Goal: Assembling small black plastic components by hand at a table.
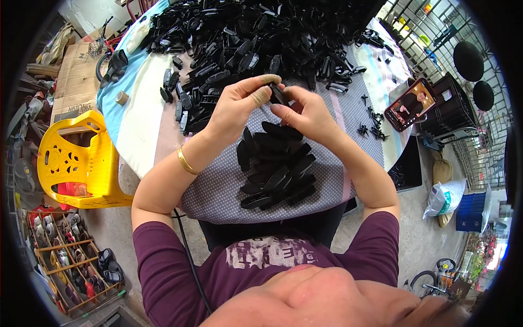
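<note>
Home-like workspace: shoe rack (64,246), yellow chair (103,169), table (143,117) heaped with black parts (245,46).

Both elbows (143,209) were bent and spread wide, the left forearm (166,188) angled up and inward, the right forearm (368,163) mirrored it, the left hand (235,104) and right hand (314,113) nearly met – thumbs (287,114) and fingers (247,85) curled in a pinch, two left digits wrapped in tan tape (260,97).
</note>
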The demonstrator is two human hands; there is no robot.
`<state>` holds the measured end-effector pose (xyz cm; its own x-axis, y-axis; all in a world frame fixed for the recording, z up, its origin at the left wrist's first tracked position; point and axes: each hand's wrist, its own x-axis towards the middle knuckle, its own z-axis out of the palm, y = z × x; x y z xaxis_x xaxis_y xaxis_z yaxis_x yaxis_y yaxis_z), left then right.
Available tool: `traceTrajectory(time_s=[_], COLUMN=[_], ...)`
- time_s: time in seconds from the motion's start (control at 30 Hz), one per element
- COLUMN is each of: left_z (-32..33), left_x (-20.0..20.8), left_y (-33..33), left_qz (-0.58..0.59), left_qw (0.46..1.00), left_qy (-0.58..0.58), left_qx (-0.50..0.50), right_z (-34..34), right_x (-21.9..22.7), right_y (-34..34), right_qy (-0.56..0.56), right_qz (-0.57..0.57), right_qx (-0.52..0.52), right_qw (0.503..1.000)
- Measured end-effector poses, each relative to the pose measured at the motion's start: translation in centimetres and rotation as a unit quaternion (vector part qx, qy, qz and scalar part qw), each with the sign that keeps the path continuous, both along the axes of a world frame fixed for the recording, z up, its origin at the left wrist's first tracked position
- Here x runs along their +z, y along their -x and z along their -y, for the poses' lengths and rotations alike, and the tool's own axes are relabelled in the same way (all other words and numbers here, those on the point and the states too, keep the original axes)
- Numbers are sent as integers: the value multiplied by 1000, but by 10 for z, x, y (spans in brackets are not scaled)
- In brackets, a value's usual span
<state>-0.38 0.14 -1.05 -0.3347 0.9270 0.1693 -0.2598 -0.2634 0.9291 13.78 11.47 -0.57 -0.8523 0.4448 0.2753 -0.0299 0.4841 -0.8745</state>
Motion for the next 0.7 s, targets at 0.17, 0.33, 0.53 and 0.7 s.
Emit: traceTrajectory(time_s=[0.17, 0.33, 0.53, 0.7], left_z=[2, 3, 15, 12], left_x=[3, 5, 28, 16], left_y=[-2, -2, -38, -42], left_qz=[-48, -31, -592, -577], left_qw=[998, 999, 797, 796], left_qy=[-27, 2, -114, -168], left_qx=[-11, 18, 25, -68], right_z=[4, -1, -86, -101], right_x=[-3, 11, 25, 4], right_y=[-3, -2, -31, -23], right_qy=[-135, -177, -319, -380], right_qz=[-60, 12, 165, 337], right_qx=[-3, -1, -150, -171], right_qw=[989, 984, 921, 845])
